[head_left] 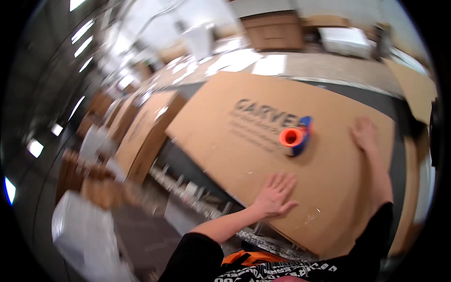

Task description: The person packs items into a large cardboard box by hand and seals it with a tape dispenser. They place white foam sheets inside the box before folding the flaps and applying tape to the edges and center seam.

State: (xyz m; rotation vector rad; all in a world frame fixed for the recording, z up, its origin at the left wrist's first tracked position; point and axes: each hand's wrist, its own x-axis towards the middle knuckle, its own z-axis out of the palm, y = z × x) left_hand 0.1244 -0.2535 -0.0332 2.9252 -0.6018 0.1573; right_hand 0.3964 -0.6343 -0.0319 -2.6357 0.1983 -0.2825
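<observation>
Left hand [276,193] lay flat, fingers spread wide, on the big cardboard sheet [244,155], near its front edge. Right hand [364,133] pressed open on it too, just right of the orange-and-blue tape dispenser [296,136], holding nothing.

My left hand [276,193] and right hand [364,133] lie flat on a big brown cardboard sheet [329,197] — a blue and orange tape roller [296,136] sits between them.

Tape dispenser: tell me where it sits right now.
In the head view, the blue-and-orange tape dispenser stands on the big cardboard sheet, between the left hand and right hand.
</observation>
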